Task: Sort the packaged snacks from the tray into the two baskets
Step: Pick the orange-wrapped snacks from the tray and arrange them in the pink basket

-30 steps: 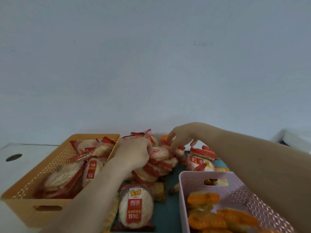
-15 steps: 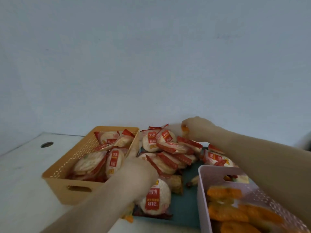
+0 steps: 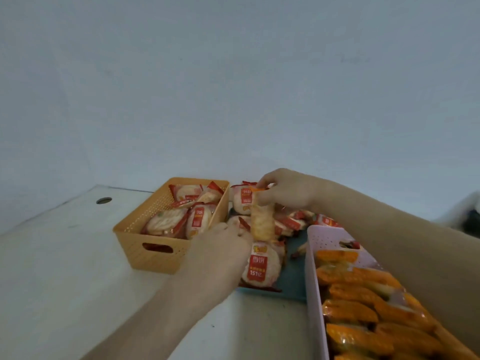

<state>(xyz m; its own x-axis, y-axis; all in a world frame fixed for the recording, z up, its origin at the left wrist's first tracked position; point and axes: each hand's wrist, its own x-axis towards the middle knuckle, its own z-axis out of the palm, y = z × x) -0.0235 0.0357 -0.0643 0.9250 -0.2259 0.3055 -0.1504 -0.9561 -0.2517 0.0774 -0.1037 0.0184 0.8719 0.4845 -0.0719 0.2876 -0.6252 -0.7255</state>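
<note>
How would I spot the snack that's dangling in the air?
Find the teal tray between the orange basket and the pink basket. Above its pile, the right hand pinches one long pale-yellow pack by its orange top. It hangs upright, unlike the round red-labelled packs lying below.

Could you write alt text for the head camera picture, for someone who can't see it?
A person's right hand pinches a long orange-topped packet above a teal tray piled with round red-and-white packets, while the left hand reaches into the pile. An orange basket at left holds more of these; a lilac basket at right holds orange packets.
</note>
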